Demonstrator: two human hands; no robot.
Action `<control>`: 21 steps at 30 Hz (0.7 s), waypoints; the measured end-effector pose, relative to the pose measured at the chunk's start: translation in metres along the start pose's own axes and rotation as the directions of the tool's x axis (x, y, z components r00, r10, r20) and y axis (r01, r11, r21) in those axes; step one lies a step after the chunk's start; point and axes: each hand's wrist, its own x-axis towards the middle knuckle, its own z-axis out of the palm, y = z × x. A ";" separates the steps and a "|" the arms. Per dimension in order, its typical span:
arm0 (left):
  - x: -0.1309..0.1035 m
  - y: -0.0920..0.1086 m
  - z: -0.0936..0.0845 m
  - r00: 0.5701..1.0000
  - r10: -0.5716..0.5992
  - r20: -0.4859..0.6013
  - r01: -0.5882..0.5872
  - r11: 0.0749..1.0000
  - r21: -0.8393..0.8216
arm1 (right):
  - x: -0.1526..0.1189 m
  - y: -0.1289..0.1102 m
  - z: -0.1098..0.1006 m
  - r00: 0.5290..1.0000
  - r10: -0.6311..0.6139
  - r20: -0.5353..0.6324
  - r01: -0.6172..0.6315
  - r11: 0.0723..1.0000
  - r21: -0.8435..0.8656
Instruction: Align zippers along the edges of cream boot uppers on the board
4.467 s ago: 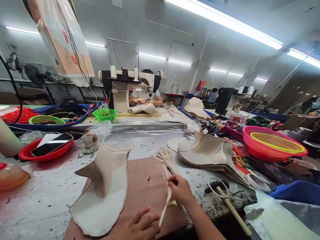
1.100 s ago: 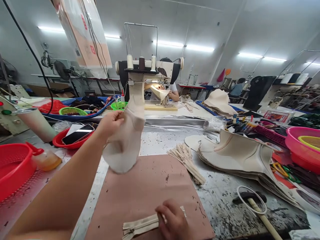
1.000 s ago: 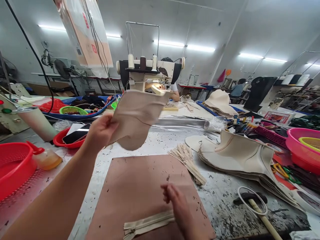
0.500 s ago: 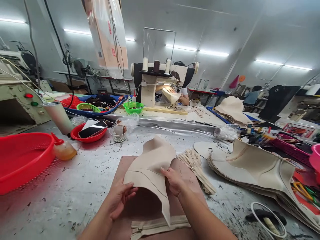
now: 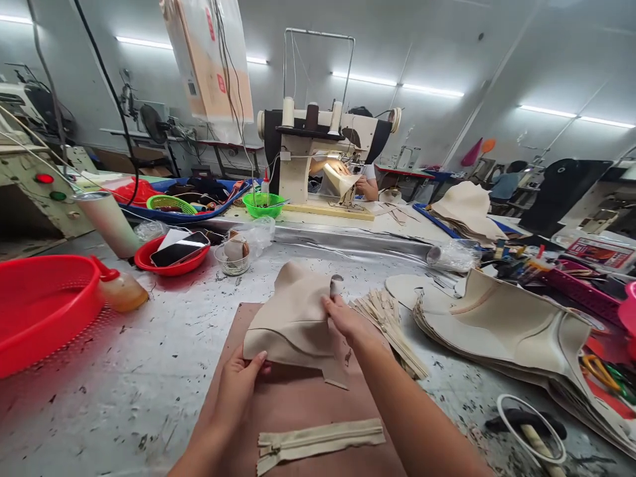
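A beige leather piece [image 5: 293,308] with a curved seam line is held up over a brown board [image 5: 288,401]. My left hand [image 5: 242,381] pinches its lower left edge, thumb on top and fingers underneath. At the right edge my right hand [image 5: 346,320] grips the piece, its fingertips partly hidden behind the leather. Below both hands a beige zipper [image 5: 322,442] lies flat on the board, its slider at the left end. To the right of the board is a bundle of beige zippers [image 5: 390,324], apart from my hands.
Stacked leather pieces [image 5: 501,331] lie on the right. A red basket [image 5: 44,318], a glue bottle [image 5: 122,291] and a red bowl holding a phone [image 5: 181,248] stand on the left. Across the table, a person works behind a sewing machine [image 5: 298,172]. A white ring [image 5: 531,427] lies at lower right.
The leather piece has tilted flatter and its lower tip has lifted off the zipper, which now shows in full. My left hand's thumb and fingers have closed on the edge.
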 end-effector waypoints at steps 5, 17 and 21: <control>-0.018 0.002 0.029 0.998 -0.022 -0.059 0.012 0.987 -0.159 | -0.084 0.015 -0.009 0.894 -0.439 0.090 0.437 0.812 -0.386; -0.069 0.004 0.004 0.953 -0.227 0.203 0.190 0.964 0.185 | -0.101 0.067 0.013 0.956 0.105 0.273 -0.090 0.994 -0.068; -0.078 -0.012 -0.045 0.916 0.108 0.386 -0.350 0.686 0.638 | -0.120 0.078 0.001 0.923 0.237 0.303 -0.161 0.954 -0.255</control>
